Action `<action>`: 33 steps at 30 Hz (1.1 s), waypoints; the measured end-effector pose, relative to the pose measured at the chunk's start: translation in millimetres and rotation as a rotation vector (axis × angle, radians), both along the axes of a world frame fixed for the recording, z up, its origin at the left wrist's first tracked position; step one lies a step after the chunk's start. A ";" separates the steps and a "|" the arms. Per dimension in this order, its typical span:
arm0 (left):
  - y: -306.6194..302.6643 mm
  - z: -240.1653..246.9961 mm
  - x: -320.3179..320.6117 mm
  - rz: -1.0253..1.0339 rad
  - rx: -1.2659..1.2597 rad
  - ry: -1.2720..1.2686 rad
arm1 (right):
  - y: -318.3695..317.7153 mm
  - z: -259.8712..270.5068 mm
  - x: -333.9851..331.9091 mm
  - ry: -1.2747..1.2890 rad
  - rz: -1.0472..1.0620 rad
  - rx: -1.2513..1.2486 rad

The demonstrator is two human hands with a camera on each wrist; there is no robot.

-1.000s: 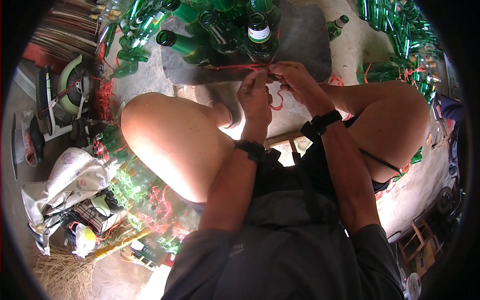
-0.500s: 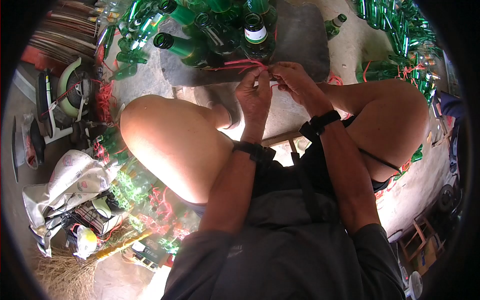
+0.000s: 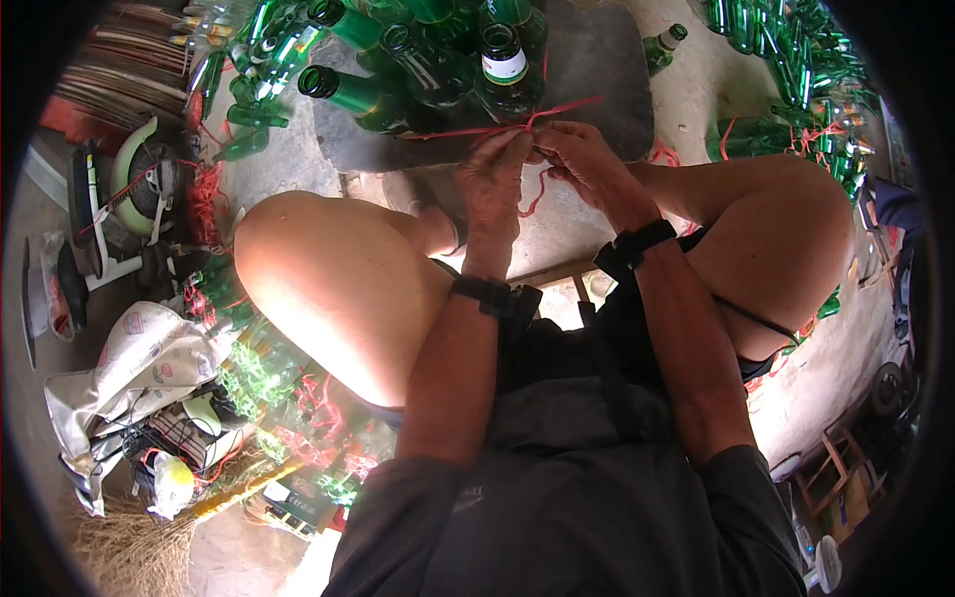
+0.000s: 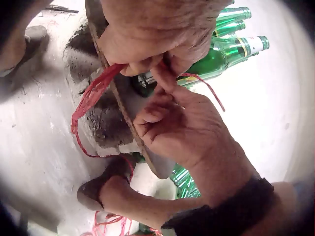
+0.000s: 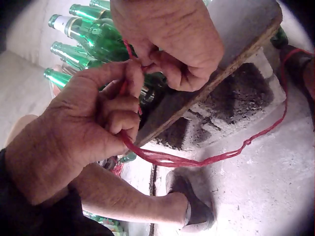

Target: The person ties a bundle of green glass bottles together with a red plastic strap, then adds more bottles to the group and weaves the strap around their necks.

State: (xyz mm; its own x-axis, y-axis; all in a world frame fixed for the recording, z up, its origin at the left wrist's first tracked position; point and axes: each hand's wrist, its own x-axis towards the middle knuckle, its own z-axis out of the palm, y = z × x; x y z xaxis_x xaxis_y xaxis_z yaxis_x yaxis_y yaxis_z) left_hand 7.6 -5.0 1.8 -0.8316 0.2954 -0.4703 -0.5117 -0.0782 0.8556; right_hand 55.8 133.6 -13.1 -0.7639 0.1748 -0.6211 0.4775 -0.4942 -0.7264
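Both hands meet at the front edge of a dark board, close to a cluster of green bottles. Red twine runs between their fingertips, with one strand reaching left along the bottles and a loose end pointing right. My left hand pinches it; in the left wrist view a red bundle trails from beneath that hand. Curled fingers of my right hand grip the twine beside it. The right wrist view shows the hands touching, bottles behind them; the exact crossing of the strands is hidden.
A single green bottle stands right of the board. More bottles are piled at the upper right and upper left. Bent legs flank the hands. A rough block supports the board. A white bag lies at left.
My left hand has shifted slightly left. A twine end now extends to the right above the right hand, and a hanging loop shows below the hands again.
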 end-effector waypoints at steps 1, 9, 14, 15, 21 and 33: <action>0.4 0.9 0.9 0.003 0.007 0.048 | -0.1 0.1 0.1 0.000 0.000 0.000; 1.7 -1.7 -0.7 -0.021 0.043 0.133 | -1.0 4.9 1.0 -0.017 0.008 0.019; 2.1 -6.6 1.3 -0.039 0.101 0.233 | -3.5 10.5 1.1 -0.002 -0.017 -0.002; 2.3 -7.8 1.9 -0.040 0.101 0.233 | -4.0 12.7 1.2 0.002 -0.025 -0.008; 2.4 -4.9 1.5 0.014 0.040 0.146 | -5.7 12.6 0.1 -0.012 -0.043 0.005; 1.4 7.7 -6.8 0.044 0.023 -0.194 | -4.4 7.7 1.3 0.027 -0.034 0.038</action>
